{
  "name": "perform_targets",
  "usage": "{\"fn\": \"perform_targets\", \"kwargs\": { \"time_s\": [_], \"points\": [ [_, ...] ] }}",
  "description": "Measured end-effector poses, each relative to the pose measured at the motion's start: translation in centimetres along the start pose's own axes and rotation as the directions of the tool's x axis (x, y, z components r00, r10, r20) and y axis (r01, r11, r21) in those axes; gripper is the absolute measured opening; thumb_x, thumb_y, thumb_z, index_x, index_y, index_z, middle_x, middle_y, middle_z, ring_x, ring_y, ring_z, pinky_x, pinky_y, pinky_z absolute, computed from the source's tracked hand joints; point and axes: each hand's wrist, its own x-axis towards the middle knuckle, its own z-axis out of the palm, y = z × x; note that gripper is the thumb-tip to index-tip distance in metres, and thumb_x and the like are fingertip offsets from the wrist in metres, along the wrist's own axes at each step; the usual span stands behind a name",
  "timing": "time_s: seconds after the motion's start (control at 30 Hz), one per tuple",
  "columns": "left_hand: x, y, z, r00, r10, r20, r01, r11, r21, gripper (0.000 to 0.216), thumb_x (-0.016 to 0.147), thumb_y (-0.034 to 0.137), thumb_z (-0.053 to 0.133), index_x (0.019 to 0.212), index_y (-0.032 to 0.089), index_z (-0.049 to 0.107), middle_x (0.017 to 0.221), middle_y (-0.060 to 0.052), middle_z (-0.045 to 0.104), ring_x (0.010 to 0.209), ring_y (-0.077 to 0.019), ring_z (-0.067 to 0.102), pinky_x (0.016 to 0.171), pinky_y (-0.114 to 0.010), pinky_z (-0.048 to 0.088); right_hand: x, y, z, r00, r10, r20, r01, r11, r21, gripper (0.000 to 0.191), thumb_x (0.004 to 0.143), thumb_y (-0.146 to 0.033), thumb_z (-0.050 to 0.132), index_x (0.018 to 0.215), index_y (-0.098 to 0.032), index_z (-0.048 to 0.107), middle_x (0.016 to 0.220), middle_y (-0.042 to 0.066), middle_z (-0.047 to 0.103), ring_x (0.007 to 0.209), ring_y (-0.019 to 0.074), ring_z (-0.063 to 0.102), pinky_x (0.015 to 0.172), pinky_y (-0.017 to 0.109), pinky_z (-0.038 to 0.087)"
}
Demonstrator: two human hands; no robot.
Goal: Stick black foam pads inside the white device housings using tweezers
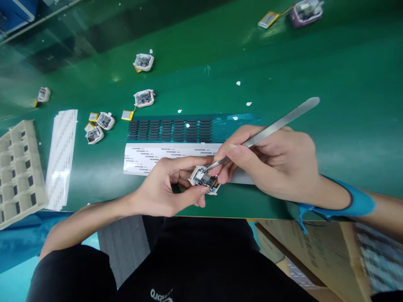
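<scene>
My left hand (pixel 176 182) is closed around a small white electronic device (pixel 206 180), its case open with a circuit board showing. In my right hand (pixel 270 161) a pair of metal tweezers (pixel 280 117) is gripped like a pen. The tweezers' tips touch or hover just over a pale patch on the board; which of the two I cannot tell. My right fingertips are close to the device's right edge. Behind my hands lies a sheet of dark adhesive strips (pixel 170 130), with white printed backing paper (pixel 147 157) along its near side.
Several open white devices with yellow batteries sit on the green table, among them one device (pixel 144 98). A purple-cased device (pixel 306 14) lies far right. At left are a moulded tray (pixel 22 172) and white paper strips (pixel 63 155). Cardboard boxes (pixel 302 243) stand below the table edge.
</scene>
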Motion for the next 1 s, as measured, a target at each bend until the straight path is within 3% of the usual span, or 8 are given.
{"fn": "perform_targets", "kwargs": {
  "time_s": [0.13, 0.27, 0.4, 0.67, 0.77, 0.87, 0.93, 1.0],
  "points": [
    [-0.3, -0.1, 0.0, 1.0, 0.021, 0.003, -0.021, 1.0, -0.002, 0.037, 0.099, 0.014, 0.07, 0.136, 0.006, 0.068, 0.088, -0.009, 0.077, 0.068, -0.0174, 0.079, 0.063, -0.021, 0.067, -0.1, -0.1, 0.2, 1.0, -0.028, 0.002, 0.028, 1.0, -0.004, 0.028, 0.113, -0.037, 0.065, 0.09, -0.021, 0.069, 0.08, -0.001, 0.075, 0.063, 0.0137, 0.075, 0.056, 0.02, 0.063],
    [-0.3, -0.4, 0.2, 0.999, -0.034, -0.038, 0.033, 0.999, -0.036, 0.035, 0.105, 0.024, 0.066, 0.134, 0.005, 0.07, 0.081, -0.009, 0.077, 0.066, -0.0196, 0.08, 0.063, -0.024, 0.069, -0.3, -0.2, 0.3, 1.0, -0.021, -0.009, 0.021, 1.0, -0.023, 0.031, 0.112, -0.043, 0.066, 0.09, -0.022, 0.071, 0.078, 0.0, 0.075, 0.062, 0.0153, 0.075, 0.054, 0.022, 0.062],
    [-0.3, -0.6, 0.6, 0.995, -0.069, -0.074, 0.063, 0.994, -0.09, 0.034, 0.106, 0.029, 0.068, 0.129, 0.006, 0.073, 0.083, -0.01, 0.08, 0.068, -0.0224, 0.082, 0.063, -0.024, 0.071, -0.4, -0.1, 0.3, 0.997, -0.072, 0.004, 0.072, 0.993, -0.092, 0.02, 0.111, -0.028, 0.064, 0.094, -0.024, 0.073, 0.079, -0.001, 0.075, 0.065, 0.0142, 0.075, 0.057, 0.022, 0.062],
    [-0.4, -0.4, 0.7, 0.993, -0.002, -0.119, -0.006, 0.998, -0.06, 0.027, 0.106, 0.02, 0.065, 0.127, 0.005, 0.072, 0.084, -0.008, 0.081, 0.072, -0.0204, 0.083, 0.066, -0.019, 0.071, -0.7, -0.3, 0.4, 0.994, -0.111, 0.0, 0.111, 0.987, -0.114, 0.019, 0.109, -0.018, 0.062, 0.096, -0.025, 0.074, 0.086, -0.002, 0.077, 0.069, 0.0143, 0.076, 0.06, 0.023, 0.065],
    [-0.3, 0.1, 0.2, 0.99, 0.053, -0.129, -0.051, 0.999, 0.019, 0.028, 0.107, 0.021, 0.065, 0.131, 0.009, 0.07, 0.088, -0.007, 0.082, 0.074, -0.0196, 0.083, 0.067, -0.021, 0.072, -0.4, -0.7, -0.2, 0.982, -0.156, -0.11, 0.146, 0.985, -0.091, 0.02, 0.112, -0.028, 0.064, 0.096, -0.025, 0.077, 0.088, 0.002, 0.078, 0.073, 0.0169, 0.077, 0.065, 0.027, 0.067],
    [0.0, 0.6, -0.6, 0.942, 0.215, -0.259, -0.173, 0.97, 0.173, 0.026, 0.109, 0.026, 0.063, 0.133, 0.016, 0.066, 0.111, -0.008, 0.082, 0.093, -0.0214, 0.084, 0.077, -0.029, 0.074, 1.0, -0.5, -1.9, 0.945, -0.208, -0.254, 0.175, 0.973, -0.149, 0.023, 0.11, -0.038, 0.07, 0.093, -0.025, 0.08, 0.089, 0.004, 0.078, 0.081, 0.02, 0.078, 0.066, 0.03, 0.065],
    [0.1, 0.7, -1.1, 0.866, 0.357, -0.35, -0.24, 0.911, 0.335, 0.023, 0.112, 0.032, 0.059, 0.13, 0.019, 0.066, 0.123, -0.009, 0.08, 0.108, -0.0233, 0.081, 0.087, -0.035, 0.074, 2.2, 0.3, -3.5, 0.953, -0.228, -0.198, 0.165, 0.943, -0.29, 0.024, 0.11, -0.037, 0.07, 0.093, -0.024, 0.081, 0.099, 0.005, 0.079, 0.084, 0.0188, 0.076, 0.067, 0.029, 0.062],
    [0.3, 0.3, -1.6, 0.82, 0.447, -0.357, -0.256, 0.845, 0.469, 0.021, 0.113, 0.033, 0.055, 0.127, 0.021, 0.063, 0.124, -0.01, 0.079, 0.112, -0.0234, 0.08, 0.092, -0.038, 0.072, 3.1, 1.3, -4.9, 0.975, -0.21, -0.069, 0.165, 0.898, -0.408, 0.025, 0.113, -0.035, 0.064, 0.101, -0.024, 0.082, 0.107, 0.004, 0.08, 0.088, 0.0178, 0.075, 0.073, 0.03, 0.06]
  ]
}}
